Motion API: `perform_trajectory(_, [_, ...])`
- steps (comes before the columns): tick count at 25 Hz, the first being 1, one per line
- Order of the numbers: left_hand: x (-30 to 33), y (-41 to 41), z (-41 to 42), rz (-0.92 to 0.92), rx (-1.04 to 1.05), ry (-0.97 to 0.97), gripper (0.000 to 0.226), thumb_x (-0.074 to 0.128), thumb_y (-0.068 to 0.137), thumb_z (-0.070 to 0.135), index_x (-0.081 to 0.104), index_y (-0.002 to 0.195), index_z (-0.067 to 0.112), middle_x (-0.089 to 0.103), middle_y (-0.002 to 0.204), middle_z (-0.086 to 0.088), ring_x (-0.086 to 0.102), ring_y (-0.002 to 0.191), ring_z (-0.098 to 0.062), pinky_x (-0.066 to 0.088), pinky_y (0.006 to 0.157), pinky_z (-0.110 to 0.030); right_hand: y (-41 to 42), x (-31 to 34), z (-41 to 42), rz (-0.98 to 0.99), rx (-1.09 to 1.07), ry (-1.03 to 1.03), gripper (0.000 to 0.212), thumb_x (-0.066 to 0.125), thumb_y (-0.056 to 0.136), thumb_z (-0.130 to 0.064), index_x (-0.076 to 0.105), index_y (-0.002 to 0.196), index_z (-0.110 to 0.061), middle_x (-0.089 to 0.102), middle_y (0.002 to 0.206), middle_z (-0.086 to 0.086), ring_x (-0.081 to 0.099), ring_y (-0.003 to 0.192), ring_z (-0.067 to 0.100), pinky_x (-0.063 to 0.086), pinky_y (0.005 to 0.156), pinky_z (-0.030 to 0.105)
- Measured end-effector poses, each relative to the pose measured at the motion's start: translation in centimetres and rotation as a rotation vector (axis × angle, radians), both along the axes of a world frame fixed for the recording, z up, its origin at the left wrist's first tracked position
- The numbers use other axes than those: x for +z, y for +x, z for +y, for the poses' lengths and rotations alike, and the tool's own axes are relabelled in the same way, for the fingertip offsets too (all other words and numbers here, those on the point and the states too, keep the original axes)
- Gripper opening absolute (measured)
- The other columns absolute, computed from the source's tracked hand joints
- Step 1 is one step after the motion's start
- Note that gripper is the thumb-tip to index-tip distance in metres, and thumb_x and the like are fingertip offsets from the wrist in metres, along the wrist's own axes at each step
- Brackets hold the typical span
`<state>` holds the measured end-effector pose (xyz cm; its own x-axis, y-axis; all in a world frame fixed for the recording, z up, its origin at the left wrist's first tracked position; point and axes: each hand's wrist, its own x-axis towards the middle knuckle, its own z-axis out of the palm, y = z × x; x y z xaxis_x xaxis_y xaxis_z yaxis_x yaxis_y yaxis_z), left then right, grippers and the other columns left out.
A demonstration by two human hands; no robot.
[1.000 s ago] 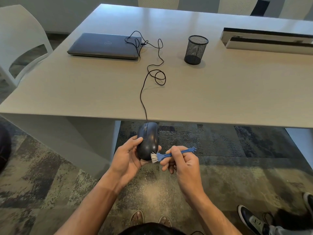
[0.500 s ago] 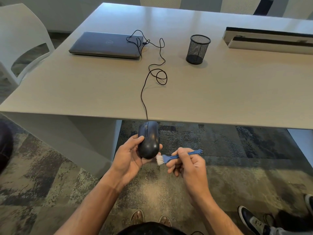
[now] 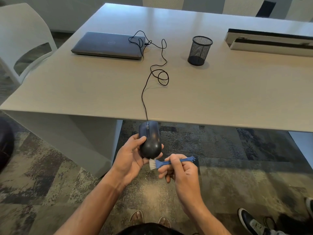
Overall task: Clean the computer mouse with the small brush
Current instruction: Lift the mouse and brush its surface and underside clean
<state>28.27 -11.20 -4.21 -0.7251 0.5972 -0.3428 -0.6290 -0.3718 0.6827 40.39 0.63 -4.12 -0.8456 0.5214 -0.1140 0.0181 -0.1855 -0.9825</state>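
Mouse [image 3: 150, 141], dark w/ a cable [image 3: 153, 73], is held in the air just off the near edge of the counter [image 3: 220, 92], over the carpet, nose pointing far. Left hand [image 3: 130, 158] comes up from lower left, palm turned right, cupping the mouse: thumb lies on its left side, fingers [image 3: 161, 147] wrap under & peek out at the right. Right hand [image 3: 183, 170] reaches in from lower right, knuckles up, fingers curled, thumb & index pinching the shaft of the small blue brush [image 3: 169, 162]; white bristles point left & touch the mouse's near end, right by the left palm. Vs 0.5 s ago: bristles sat just right of the mouse's near-right corner, now tucked under its near end; brush handle about level in both. Cable runs far across the counter to a closed laptop [image 3: 108, 44]; mesh cup [image 3: 199, 50] stands to the right of it.
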Motion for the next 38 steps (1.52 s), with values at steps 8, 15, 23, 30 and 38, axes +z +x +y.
perform_trajectory(8, [-1.2,0.7,-0.3,0.111,-0.058,-0.113,0.044,0.069,0.085,0.021,0.055,0.127,0.015,0.069,0.124,-0.021,0.067,0.109,-0.039,0.057,0.088,-0.058,-2.0,3.9,3.8,0.000,-0.029,0.351,0.027,0.052,0.105,-0.026,0.066,0.084,-0.015,0.074,0.071,0.006,0.069,0.058,0.018,0.051,0.054,0.020])
perform_trajectory(15, [-1.0,1.8,-0.8,0.231,-0.127,-0.171,0.047,0.072,0.086,0.024,0.054,0.129,0.022,0.072,0.118,-0.014,0.070,0.108,-0.030,0.059,0.080,-0.040,-5.4,5.1,4.3,-0.118,0.062,0.655,0.029,0.053,0.103,-0.030,0.065,0.079,-0.020,0.072,0.065,-0.008,0.067,0.053,0.004,0.052,0.059,0.014])
perform_trajectory(23, [-0.7,2.5,-1.2,0.277,-0.133,-0.233,0.048,0.069,0.084,0.020,0.053,0.129,0.022,0.075,0.111,-0.009,0.072,0.100,-0.026,0.060,0.082,-0.043,-6.8,5.0,7.6,-0.054,0.014,0.439,0.029,0.048,0.107,-0.032,0.065,0.090,-0.016,0.074,0.071,0.002,0.066,0.056,0.013,0.046,0.052,0.014])
perform_trajectory(30, [-0.5,1.9,-1.7,0.299,-0.156,-0.229,0.044,0.069,0.084,0.017,0.059,0.126,0.024,0.073,0.112,-0.013,0.072,0.100,-0.026,0.060,0.077,-0.034,-6.6,5.4,9.5,-0.197,0.154,0.519,0.031,0.048,0.107,-0.029,0.066,0.087,-0.014,0.072,0.066,0.000,0.062,0.054,0.014,0.047,0.055,0.021])
perform_trajectory(38, [-0.7,2.0,-1.9,0.238,-0.178,-0.207,0.040,0.069,0.079,0.018,0.068,0.118,0.026,0.072,0.115,-0.011,0.069,0.098,-0.026,0.057,0.076,-0.042,-9.9,6.7,7.7,-0.229,0.401,0.313,0.036,0.047,0.108,-0.027,0.066,0.083,-0.008,0.068,0.060,0.004,0.050,0.043,0.011,0.038,0.043,0.015])
